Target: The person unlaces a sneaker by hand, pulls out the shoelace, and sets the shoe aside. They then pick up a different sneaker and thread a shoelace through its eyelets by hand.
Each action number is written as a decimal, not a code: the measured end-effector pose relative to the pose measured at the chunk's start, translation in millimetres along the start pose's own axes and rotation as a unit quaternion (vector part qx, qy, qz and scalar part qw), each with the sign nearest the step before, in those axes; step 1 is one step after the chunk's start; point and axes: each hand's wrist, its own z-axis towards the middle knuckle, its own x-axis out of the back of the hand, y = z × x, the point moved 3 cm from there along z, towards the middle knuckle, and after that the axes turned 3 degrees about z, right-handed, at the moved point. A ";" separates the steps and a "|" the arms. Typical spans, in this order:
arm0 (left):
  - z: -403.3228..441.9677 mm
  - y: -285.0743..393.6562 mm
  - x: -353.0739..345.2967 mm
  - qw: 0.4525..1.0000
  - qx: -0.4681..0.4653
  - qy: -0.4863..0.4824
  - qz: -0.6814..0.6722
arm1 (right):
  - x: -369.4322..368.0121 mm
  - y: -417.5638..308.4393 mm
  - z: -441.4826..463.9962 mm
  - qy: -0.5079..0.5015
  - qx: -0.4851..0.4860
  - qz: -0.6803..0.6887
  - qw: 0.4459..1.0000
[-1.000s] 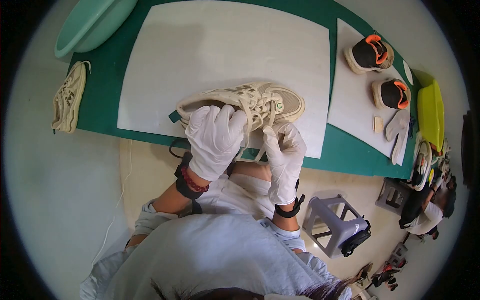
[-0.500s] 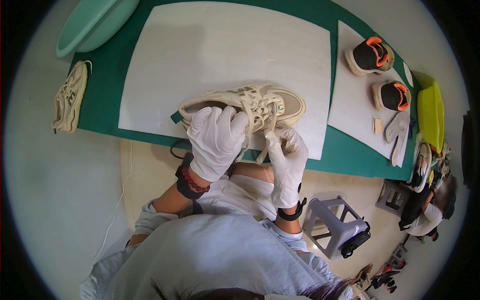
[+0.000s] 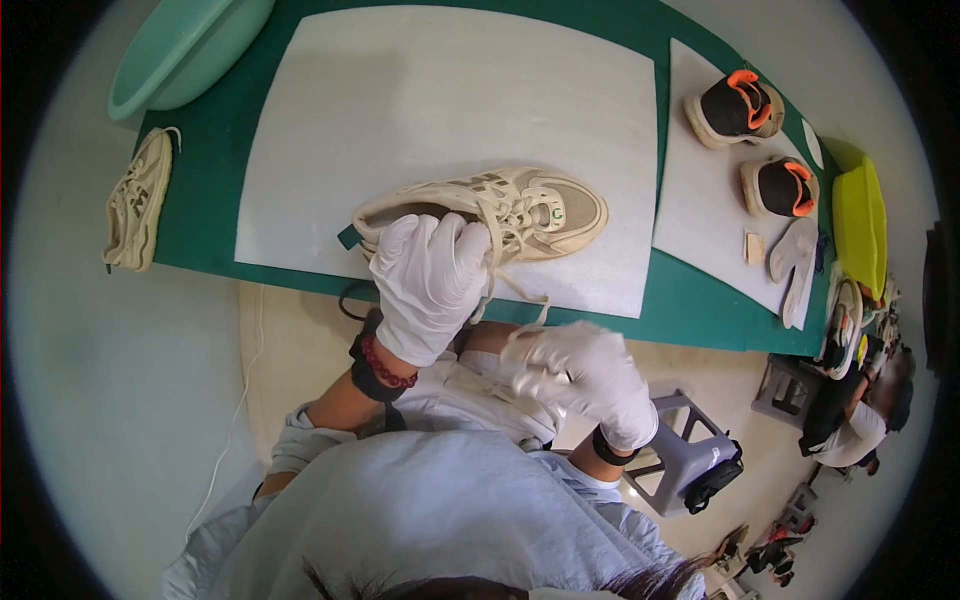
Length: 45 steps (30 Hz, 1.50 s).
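A cream lace-up sneaker [image 3: 575,222] lies on the white sheet, its toe to the right and a dark green tab at its heel. My left hand [image 3: 430,285], in a white glove, is closed on the near side of the shoe's opening, fingertips over the collar. A loose shoelace [image 3: 524,290] hangs from the tongue area over the table's front edge, its end close to my right hand. My gloved right hand [image 3: 585,375] is off the table above my lap, fingers smeared by motion; whether it pinches anything cannot be told.
Another cream sneaker [image 3: 140,205] stands at the table's left edge, below a mint basin [image 3: 190,55]. On the right-hand sheet are black-and-orange shoes [image 3: 740,108] and insoles [image 3: 793,255]. Beyond are a yellow bin [image 3: 860,225], a grey stool [image 3: 685,445] and another person [image 3: 855,435].
My right hand has left the shoe's laces and moved down toward me, past the table edge. The lace it was at now hangs lower. My left hand stays on the shoe.
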 end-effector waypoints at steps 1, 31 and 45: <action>0.0 -0.5 -0.4 1.000 0.005 -0.003 0.003 | 2.6 -0.2 4.5 0.044 -0.031 0.026 0.998; 40.1 -19.1 9.1 0.997 0.018 0.061 -0.045 | -23.2 9.1 47.4 0.242 -0.029 0.037 0.969; 11.6 -13.1 51.4 0.980 0.033 0.091 -0.172 | 34.2 -3.1 -5.8 0.178 -0.083 0.436 0.878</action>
